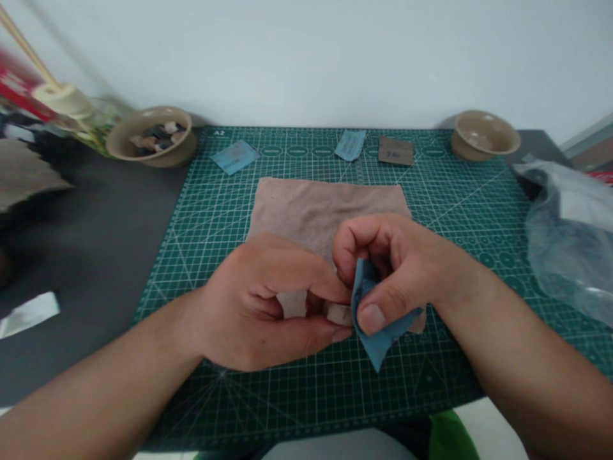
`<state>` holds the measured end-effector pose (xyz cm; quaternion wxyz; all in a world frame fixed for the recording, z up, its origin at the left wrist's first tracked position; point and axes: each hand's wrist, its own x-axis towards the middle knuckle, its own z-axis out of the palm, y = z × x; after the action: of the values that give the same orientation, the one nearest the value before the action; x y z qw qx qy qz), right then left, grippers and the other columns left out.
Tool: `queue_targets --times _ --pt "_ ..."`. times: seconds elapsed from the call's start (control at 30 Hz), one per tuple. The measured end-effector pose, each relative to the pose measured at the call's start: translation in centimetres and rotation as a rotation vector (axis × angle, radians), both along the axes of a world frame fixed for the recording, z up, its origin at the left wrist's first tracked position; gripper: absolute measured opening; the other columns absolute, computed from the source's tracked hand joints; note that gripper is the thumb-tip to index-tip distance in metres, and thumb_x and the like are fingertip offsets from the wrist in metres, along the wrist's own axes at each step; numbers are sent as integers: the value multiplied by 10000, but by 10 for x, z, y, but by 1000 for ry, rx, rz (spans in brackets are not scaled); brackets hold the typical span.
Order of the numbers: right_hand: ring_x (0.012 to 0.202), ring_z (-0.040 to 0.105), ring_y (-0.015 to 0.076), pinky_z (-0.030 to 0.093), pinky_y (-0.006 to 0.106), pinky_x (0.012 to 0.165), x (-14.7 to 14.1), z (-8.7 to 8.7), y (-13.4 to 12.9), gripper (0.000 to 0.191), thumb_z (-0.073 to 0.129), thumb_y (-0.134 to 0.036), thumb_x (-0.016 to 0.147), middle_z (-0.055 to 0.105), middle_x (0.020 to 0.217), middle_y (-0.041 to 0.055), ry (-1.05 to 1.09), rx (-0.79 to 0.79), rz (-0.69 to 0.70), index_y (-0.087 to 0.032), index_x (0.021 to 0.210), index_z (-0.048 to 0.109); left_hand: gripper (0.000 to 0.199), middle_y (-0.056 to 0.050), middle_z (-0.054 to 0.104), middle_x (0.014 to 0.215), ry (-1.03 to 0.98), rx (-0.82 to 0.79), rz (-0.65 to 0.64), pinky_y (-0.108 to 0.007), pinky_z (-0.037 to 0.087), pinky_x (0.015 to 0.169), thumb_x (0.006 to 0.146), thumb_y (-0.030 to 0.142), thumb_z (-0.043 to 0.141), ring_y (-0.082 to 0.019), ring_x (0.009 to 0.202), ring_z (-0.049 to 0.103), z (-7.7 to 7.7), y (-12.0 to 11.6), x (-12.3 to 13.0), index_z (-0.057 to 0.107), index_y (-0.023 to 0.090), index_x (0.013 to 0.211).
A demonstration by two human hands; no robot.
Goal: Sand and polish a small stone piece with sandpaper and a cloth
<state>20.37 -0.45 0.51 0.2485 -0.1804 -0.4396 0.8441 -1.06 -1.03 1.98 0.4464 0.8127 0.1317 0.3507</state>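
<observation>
My left hand (239,303) pinches a small pale stone (339,313) between thumb and fingers, and only part of the stone shows. My right hand (412,262) grips a folded piece of blue sandpaper (380,348), thumb on its near face. The sandpaper's fold meets the right end of the stone, just beyond the left fingertips. Both hands are over a pinkish-brown cloth (306,204), which lies on a green cutting mat (201,243).
At the back left stands a beige bowl (175,153) of small stones; a similar bowl (479,150) is at the back right. Blue sandpaper pieces (234,158) and a brown piece (395,151) lie along the back. A clear plastic bag (560,255) is on the right, a reed diffuser (67,102) far left.
</observation>
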Motion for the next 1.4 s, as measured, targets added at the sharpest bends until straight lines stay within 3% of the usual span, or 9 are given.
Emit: queue_targets --times 0.5,0.67,1.0,1.4 --pt "536 591 37 499 100 484 2 8 -4 331 828 4 684 667 711 -60 -65 -1 27 -149 885 614 119 49 607 612 2 36 -29 -131 487 586 894 153 717 -35 576 603 2 1 0 679 104 792" --pt "538 593 47 489 107 465 1 5 -3 354 870 -64 661 665 714 -51 -58 33 22 -141 886 608 141 58 586 605 22 36 -7 -133 493 590 925 196 695 -39 586 613 3 0 0 678 119 809" --pt "523 572 46 474 106 455 0 13 -3 308 816 -7 672 648 686 -51 -131 36 23 -140 853 605 105 46 607 614 21 26 -24 -146 492 583 902 161 702 -52 586 622 1 1 -1 667 124 809" --pt "505 564 56 467 129 444 -1 15 -4 310 851 -69 652 654 673 -55 -175 19 6 -164 825 611 118 45 593 611 21 26 -24 -152 480 586 870 139 730 -55 584 608 0 0 -1 652 118 784"
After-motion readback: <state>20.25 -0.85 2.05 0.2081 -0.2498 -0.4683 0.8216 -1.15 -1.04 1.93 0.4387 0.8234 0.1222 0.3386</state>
